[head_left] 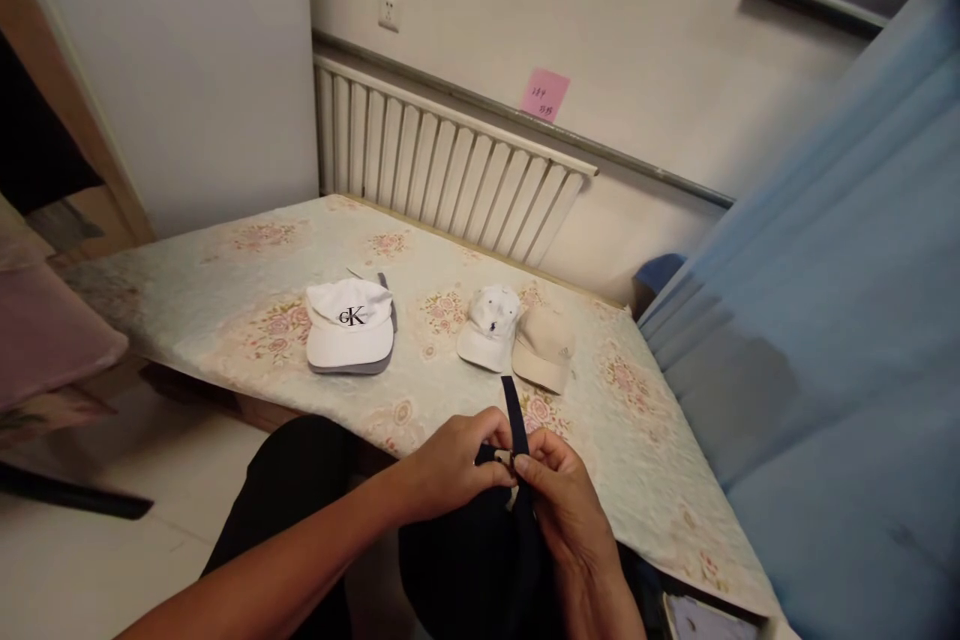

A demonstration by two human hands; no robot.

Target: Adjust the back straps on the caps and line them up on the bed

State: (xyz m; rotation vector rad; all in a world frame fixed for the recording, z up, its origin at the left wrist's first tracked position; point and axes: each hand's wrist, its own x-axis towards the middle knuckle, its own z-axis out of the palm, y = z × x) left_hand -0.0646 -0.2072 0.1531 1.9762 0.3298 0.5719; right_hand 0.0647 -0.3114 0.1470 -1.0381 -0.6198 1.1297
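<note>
A dark navy cap (pixel 454 560) lies low in front of me, its back opening toward my hands. Its long dark strap (pixel 514 412) points up, with the free end raised past my fingers. My left hand (pixel 457 460) is closed in a pinch on the cap's edge beside the small metal buckle (pixel 505 458). From the other side, my right hand (pixel 562 490) pinches the strap at the buckle, thumb against it. Fingers partly cover the buckle, so how the strap runs through it is hard to see.
On the flower-patterned tablecloth (pixel 420 265) sit a white cap (pixel 349 335) stacked over a grey one, a small white cap (pixel 487 325) and a beige cap (pixel 544 345). A radiator (pixel 450 160) stands behind. A blue curtain (pixel 817 320) hangs at the right.
</note>
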